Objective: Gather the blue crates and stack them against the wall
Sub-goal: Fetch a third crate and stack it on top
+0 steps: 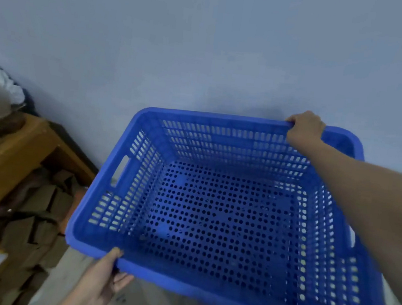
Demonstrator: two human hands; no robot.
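Pale wall (206, 41) ahead, wooden shelf (21, 148) left. Crate (213, 215) empty, held up near wall; left hand (99, 280) closed on near rim, right hand (304, 129) on far rim, steadying for placement.

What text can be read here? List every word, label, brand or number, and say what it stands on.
None can be read.
Crate: no label, brand or number shows on its walls or floor.
Wall: bare, no sign.
Shelf on the left, with its cardboard pieces: blurred; any print there cannot be made out.
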